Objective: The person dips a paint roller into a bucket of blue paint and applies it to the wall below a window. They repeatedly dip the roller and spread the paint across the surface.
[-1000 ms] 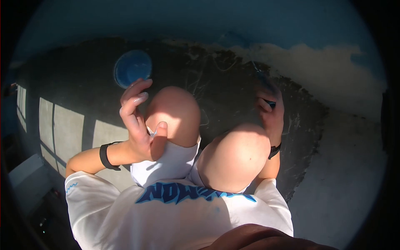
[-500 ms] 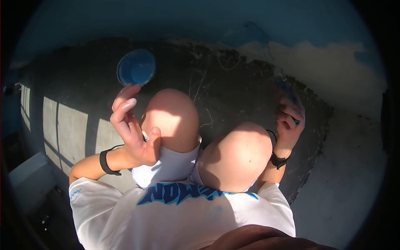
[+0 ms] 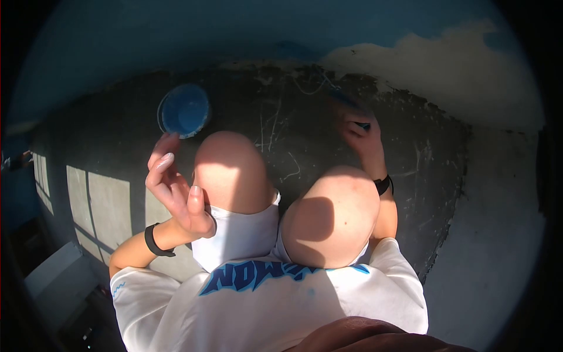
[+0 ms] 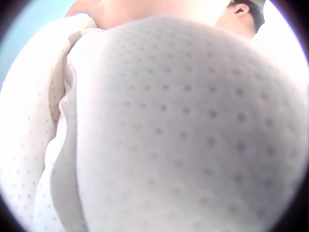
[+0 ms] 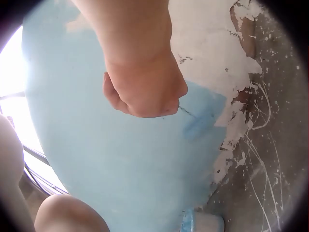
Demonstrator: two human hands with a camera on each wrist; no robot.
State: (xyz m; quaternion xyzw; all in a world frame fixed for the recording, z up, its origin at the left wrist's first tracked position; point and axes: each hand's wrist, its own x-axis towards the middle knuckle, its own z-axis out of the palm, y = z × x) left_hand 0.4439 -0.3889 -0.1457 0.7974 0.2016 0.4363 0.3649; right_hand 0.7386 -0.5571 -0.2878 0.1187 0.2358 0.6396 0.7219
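My right hand (image 3: 365, 136) grips the blue handle of a small paint roller (image 3: 343, 97), arm stretched forward past the right knee. In the right wrist view the blue roller head (image 5: 199, 124) lies against the light blue painted part of the wall (image 5: 120, 159); the hand hides the handle there. My left hand (image 3: 177, 190) is raised beside the left knee with its fingers loosely bent and nothing in them. A whitish smear shows on one finger. Just beyond its fingertips stands a bucket (image 3: 186, 110) with blue paint inside. White dotted fabric (image 4: 183, 125) fills the left wrist view.
Bare whitish wall (image 3: 422, 61) borders the blue paint at the upper right. The dark floor (image 3: 287, 146) has white streaks and flaked edges. Both bent knees (image 3: 234, 170) stand between the hands. Sunlit window patches (image 3: 105, 196) fall at the left.
The right hand first swung right, then back left, carrying the roller left along the wall. The left hand shifted slightly left and down in view, its fingers still loosely bent.
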